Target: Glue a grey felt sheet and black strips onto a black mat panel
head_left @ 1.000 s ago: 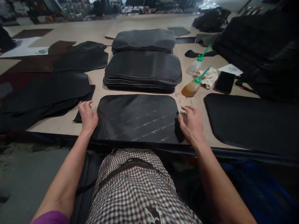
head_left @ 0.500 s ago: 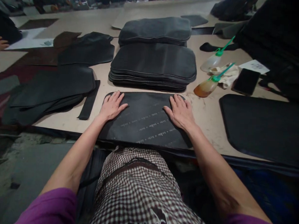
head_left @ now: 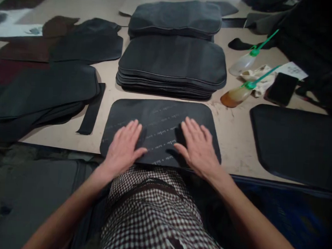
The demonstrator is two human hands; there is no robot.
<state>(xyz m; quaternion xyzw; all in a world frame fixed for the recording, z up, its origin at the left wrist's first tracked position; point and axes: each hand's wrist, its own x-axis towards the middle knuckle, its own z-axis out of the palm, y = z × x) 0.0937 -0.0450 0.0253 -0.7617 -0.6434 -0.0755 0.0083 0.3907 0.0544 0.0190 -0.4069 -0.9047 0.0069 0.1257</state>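
A black panel with rounded corners and rows of pale printed lettering (head_left: 160, 135) lies flat at the table's front edge, right before me. Over its left part is my left hand (head_left: 125, 146), palm down, fingers stretched out. My right hand (head_left: 196, 144) is over its right part, fingers spread, with a dark shadow beside it on the panel. Neither hand grips anything. Whether the palms touch the surface I cannot tell. Just behind the panel stands a stack of similar black pieces (head_left: 172, 62), and a second stack (head_left: 174, 18) is behind that.
Black pieces (head_left: 46, 93) and a dark strip (head_left: 92, 110) lie to the left. On the right are an amber-filled squeeze bottle (head_left: 235, 96), a paler bottle (head_left: 242, 63), a cloth (head_left: 260, 75), a phone (head_left: 281, 89) and a large black panel (head_left: 297, 145).
Both hands have moved from the panel's far corners back toward me and come somewhat closer together. The panel's far corners are now uncovered. The camera view has tilted down slightly.
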